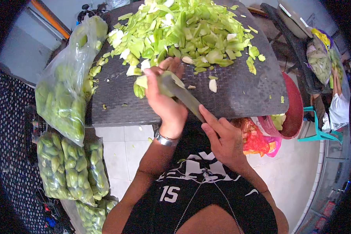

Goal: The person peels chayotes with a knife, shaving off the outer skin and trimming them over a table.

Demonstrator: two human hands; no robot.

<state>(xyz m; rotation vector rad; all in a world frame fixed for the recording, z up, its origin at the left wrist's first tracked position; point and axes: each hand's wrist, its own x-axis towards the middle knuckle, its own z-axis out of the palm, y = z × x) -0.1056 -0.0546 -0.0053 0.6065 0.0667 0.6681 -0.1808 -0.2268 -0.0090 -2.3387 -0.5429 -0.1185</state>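
My left hand, with a silver band at its wrist, is wrapped round a peeled green chayote above the table's near edge. In my right hand is a knife, its handle mostly hidden by the fingers. The blade slants up and left and lies against the chayote; how deep it cuts cannot be made out. Another green piece shows just left of my left hand. Beyond both hands, a large heap of cut chayote spreads over the dark woven-textured table.
A clear bag of whole chayotes leans at the table's left side, with several more bags below. A red tub stands at the right, near a teal stool. Another person's arm reaches in at far right.
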